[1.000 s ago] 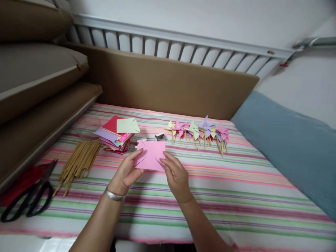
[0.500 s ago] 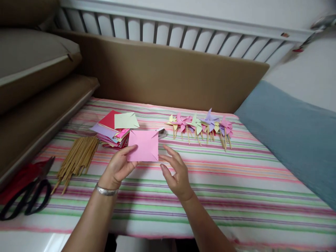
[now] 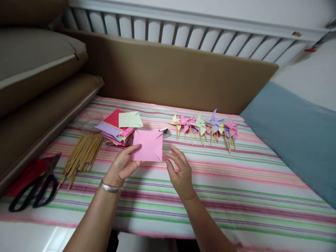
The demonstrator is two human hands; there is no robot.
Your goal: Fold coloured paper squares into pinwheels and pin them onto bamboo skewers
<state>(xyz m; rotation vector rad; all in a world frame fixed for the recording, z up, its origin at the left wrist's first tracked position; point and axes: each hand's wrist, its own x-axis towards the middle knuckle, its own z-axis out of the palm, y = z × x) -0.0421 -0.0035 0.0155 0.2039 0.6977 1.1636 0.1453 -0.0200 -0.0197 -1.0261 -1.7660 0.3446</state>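
A square sheet of pink paper (image 3: 149, 145), slit inward at its corners, is pinched at its left edge by my left hand (image 3: 124, 166). My right hand (image 3: 180, 171) hovers just right of the sheet, its fingers apart and holding nothing. Behind the pink sheet, to the left, lies a stack of coloured paper squares (image 3: 111, 128) in red, purple and pink, topped by a pale green paper square (image 3: 130, 119). A small clear object (image 3: 166, 133) with a dark top sits beyond the sheet's right corner, partly hidden.
Several finished paper pinwheels (image 3: 201, 124) on sticks lie in a row at the back right. A bundle of wooden sticks (image 3: 82, 154) and black-handled scissors (image 3: 39, 189) rest at the left, near red material (image 3: 28, 176). A brown board (image 3: 168, 71) stands behind the striped cloth (image 3: 236, 189).
The view has shifted slightly, so everything sits a little further right. My left hand keeps the pink paper, and the fingers of my right hand have drawn slightly closer together.
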